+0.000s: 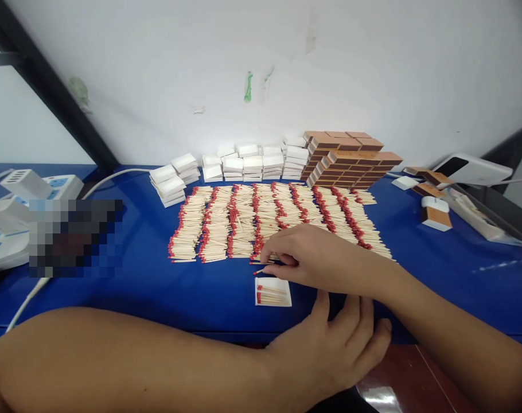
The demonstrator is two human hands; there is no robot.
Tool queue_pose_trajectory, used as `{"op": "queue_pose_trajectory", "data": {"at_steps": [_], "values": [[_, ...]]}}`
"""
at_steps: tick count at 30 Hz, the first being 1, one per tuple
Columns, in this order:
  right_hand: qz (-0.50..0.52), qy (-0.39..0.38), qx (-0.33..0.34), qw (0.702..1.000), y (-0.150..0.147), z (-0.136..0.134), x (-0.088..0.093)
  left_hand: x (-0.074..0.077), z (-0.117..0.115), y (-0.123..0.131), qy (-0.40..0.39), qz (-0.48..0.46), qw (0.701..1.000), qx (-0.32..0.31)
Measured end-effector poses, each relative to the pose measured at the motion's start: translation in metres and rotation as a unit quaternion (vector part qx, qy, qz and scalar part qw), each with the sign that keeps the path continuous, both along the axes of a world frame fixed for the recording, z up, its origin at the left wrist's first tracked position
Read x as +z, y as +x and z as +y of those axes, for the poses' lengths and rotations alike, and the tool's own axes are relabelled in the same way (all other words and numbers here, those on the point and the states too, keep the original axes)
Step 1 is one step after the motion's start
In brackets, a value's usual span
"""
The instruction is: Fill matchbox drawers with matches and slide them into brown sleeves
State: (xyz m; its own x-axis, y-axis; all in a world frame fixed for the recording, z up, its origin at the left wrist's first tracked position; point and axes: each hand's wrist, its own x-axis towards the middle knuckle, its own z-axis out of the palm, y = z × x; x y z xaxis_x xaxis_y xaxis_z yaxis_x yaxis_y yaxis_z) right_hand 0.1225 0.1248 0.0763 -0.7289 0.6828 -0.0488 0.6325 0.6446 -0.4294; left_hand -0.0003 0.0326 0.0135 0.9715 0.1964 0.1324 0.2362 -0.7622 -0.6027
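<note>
My right hand reaches in from the right and pinches a few red-tipped matches at the front edge of the spread rows of matches on the blue table. Just below its fingertips lies a small white open tray with a few matches inside. My left hand rests at the table's front edge, fingers loosely curled on the surface, holding nothing that I can see; its forearm crosses the bottom of the view.
Stacks of white inner trays and a pile of brown box sleeves stand at the back by the wall. Loose boxes and a flat white device lie at the right. White power strips and a cable lie at the left.
</note>
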Motion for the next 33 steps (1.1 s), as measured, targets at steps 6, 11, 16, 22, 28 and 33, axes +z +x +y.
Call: {"op": "queue_pose_trajectory", "data": {"at_steps": [6,11,16,22,28,33], "values": [[0.001,-0.012,-0.009,1.000,0.0009,0.0004,-0.0044,0.0001,0.0002,0.0003,-0.008,-0.007,1.000,-0.003],[-0.003,-0.010,-0.009,1.000,0.0013,0.0009,-0.0061,0.0003,0.0005,0.0003,-0.006,-0.009,1.000,-0.005],[-0.011,-0.013,-0.014,1.000,0.0021,0.0015,-0.0028,0.0018,0.0008,0.0004,-0.003,-0.002,1.000,-0.005],[-0.002,-0.019,-0.014,1.000,0.0055,0.0044,-0.0017,0.0016,0.0015,0.0001,0.015,0.026,1.000,-0.006],[-0.024,-0.029,-0.017,0.999,0.0032,0.0031,-0.0006,-0.0008,0.0009,0.0001,0.008,0.006,1.000,-0.005],[-0.031,-0.029,-0.015,0.999,0.0051,0.0022,0.0001,0.0003,0.0009,0.0000,0.003,0.002,1.000,-0.004]]}}
